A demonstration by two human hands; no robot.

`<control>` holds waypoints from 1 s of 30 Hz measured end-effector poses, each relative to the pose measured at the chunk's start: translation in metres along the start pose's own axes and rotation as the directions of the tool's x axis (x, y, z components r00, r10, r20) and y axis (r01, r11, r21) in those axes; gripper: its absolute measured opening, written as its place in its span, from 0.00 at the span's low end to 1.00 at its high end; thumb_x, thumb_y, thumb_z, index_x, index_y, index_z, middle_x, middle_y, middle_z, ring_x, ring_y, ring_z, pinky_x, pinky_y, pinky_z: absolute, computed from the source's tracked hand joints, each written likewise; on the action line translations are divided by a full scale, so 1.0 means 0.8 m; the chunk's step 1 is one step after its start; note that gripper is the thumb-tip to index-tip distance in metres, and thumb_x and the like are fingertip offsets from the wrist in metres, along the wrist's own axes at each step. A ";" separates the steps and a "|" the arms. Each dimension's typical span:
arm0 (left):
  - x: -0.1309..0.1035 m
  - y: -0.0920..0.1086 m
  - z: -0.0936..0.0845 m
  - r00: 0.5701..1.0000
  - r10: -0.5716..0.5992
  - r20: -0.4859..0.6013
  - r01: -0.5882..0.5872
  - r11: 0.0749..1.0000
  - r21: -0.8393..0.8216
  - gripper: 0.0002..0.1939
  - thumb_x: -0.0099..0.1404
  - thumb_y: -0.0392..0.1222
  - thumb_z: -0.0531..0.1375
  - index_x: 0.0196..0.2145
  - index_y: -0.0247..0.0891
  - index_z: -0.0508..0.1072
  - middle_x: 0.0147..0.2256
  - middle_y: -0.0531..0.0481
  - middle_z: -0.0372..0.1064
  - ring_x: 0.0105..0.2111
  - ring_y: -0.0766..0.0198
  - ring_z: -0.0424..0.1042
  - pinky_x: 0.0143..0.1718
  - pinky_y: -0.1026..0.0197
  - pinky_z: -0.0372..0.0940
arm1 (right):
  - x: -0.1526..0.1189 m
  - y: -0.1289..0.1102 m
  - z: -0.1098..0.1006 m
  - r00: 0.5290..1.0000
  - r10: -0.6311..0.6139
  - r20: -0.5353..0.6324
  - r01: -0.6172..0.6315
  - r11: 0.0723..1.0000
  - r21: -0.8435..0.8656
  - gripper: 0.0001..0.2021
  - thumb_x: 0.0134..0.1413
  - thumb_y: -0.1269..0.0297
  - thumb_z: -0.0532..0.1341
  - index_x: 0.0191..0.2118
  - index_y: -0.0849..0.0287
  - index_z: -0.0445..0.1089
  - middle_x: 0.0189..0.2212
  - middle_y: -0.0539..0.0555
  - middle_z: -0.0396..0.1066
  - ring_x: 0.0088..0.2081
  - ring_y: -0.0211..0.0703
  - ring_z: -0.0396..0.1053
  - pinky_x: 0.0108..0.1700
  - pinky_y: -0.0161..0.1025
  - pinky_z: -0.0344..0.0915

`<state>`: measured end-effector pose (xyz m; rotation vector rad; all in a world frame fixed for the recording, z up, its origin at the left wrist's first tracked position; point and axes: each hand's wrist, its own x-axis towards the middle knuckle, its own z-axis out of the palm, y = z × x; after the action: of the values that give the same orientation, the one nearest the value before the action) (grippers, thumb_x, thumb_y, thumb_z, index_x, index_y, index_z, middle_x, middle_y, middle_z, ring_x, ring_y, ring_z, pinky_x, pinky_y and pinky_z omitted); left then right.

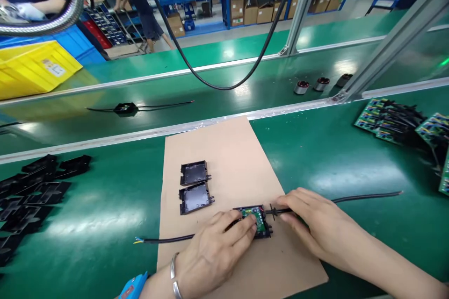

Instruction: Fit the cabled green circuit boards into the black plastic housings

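Note:
A green circuit board sits in a black plastic housing on the cardboard sheet. My left hand lies over the board's left part, fingertips pressing on it. To the right, my right hand has its thumb and fingers closed round a black cable, near a small black cross-shaped piece beside the housing. Another black cable with bare coloured wire ends comes out left from under my left hand. Two empty black housings lie farther up the cardboard.
Several black housings are piled at the left. Circuit boards with cables lie at the right. Behind a metal rail, a wired black unit and three metal cylinders stand on the green surface. A black cable loop hangs ahead.

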<state>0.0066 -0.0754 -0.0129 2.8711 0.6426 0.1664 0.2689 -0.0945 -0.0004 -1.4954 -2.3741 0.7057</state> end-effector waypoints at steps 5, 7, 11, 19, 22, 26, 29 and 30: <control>-0.003 0.002 0.013 0.998 -0.040 -0.055 0.037 0.998 -0.059 0.21 0.61 0.25 0.52 0.51 0.32 0.68 0.56 0.48 0.65 0.52 0.56 0.64 0.56 0.55 0.64 | 0.011 -0.018 -0.005 0.996 -0.026 0.083 0.009 0.980 0.198 0.12 0.61 0.76 0.48 0.37 0.58 0.66 0.34 0.52 0.68 0.35 0.40 0.66 0.38 0.37 0.61; -0.001 0.004 0.012 0.996 -0.056 -0.068 0.051 0.996 -0.071 0.20 0.60 0.25 0.53 0.49 0.33 0.69 0.55 0.48 0.66 0.52 0.56 0.65 0.56 0.55 0.64 | 0.015 -0.023 -0.003 0.993 -0.050 0.107 0.026 0.977 0.210 0.12 0.60 0.78 0.49 0.34 0.58 0.65 0.31 0.51 0.67 0.33 0.39 0.65 0.35 0.36 0.60; -0.001 0.007 0.011 0.995 -0.075 -0.065 0.072 0.996 -0.055 0.21 0.59 0.25 0.53 0.50 0.33 0.68 0.55 0.47 0.67 0.53 0.56 0.65 0.56 0.55 0.64 | 0.017 -0.019 0.003 0.988 -0.055 0.143 0.038 0.992 0.121 0.12 0.57 0.80 0.49 0.33 0.58 0.66 0.32 0.52 0.67 0.34 0.40 0.64 0.35 0.37 0.60; 0.004 0.009 0.004 0.995 -0.094 0.018 0.095 0.992 -0.080 0.24 0.63 0.27 0.49 0.57 0.32 0.62 0.52 0.44 0.67 0.49 0.54 0.65 0.51 0.52 0.66 | 0.021 -0.020 0.000 0.965 -0.128 0.231 0.163 0.977 -0.137 0.14 0.49 0.82 0.50 0.35 0.58 0.66 0.33 0.54 0.68 0.35 0.45 0.63 0.31 0.41 0.54; 0.012 0.011 -0.006 0.991 -0.111 0.078 0.118 0.989 -0.086 0.30 0.64 0.28 0.49 0.63 0.30 0.52 0.47 0.43 0.69 0.43 0.54 0.66 0.44 0.50 0.69 | 0.028 -0.021 -0.006 0.955 -0.119 0.273 0.166 0.974 -0.156 0.13 0.48 0.81 0.51 0.35 0.59 0.67 0.32 0.54 0.68 0.34 0.45 0.64 0.30 0.41 0.52; 0.022 0.015 -0.009 0.987 -0.102 0.123 0.111 0.992 -0.063 0.28 0.65 0.29 0.49 0.62 0.29 0.55 0.42 0.45 0.68 0.38 0.55 0.65 0.39 0.52 0.69 | 0.035 -0.025 -0.004 0.949 -0.108 0.297 0.173 0.964 -0.202 0.11 0.48 0.79 0.52 0.33 0.58 0.67 0.29 0.54 0.68 0.30 0.45 0.64 0.27 0.41 0.47; 0.032 0.021 -0.009 0.989 -0.083 0.125 0.082 0.997 0.011 0.20 0.64 0.32 0.50 0.52 0.26 0.68 0.39 0.43 0.67 0.36 0.54 0.64 0.35 0.51 0.68 | 0.034 -0.029 0.007 0.955 -0.082 0.284 0.171 0.937 -0.306 0.09 0.47 0.77 0.54 0.32 0.60 0.68 0.28 0.56 0.68 0.29 0.47 0.63 0.26 0.42 0.45; 0.035 0.023 -0.009 0.988 -0.078 0.131 0.076 0.997 0.027 0.17 0.63 0.33 0.52 0.47 0.27 0.71 0.39 0.43 0.67 0.36 0.53 0.63 0.33 0.50 0.67 | 0.033 -0.030 0.010 0.960 -0.083 0.267 0.172 0.929 -0.329 0.09 0.47 0.77 0.54 0.32 0.60 0.69 0.29 0.57 0.68 0.29 0.47 0.63 0.26 0.41 0.45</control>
<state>0.0380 -0.0785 -0.0002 2.8423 0.7319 -0.0420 0.2354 -0.0818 0.0040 -1.4274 -2.8847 0.4815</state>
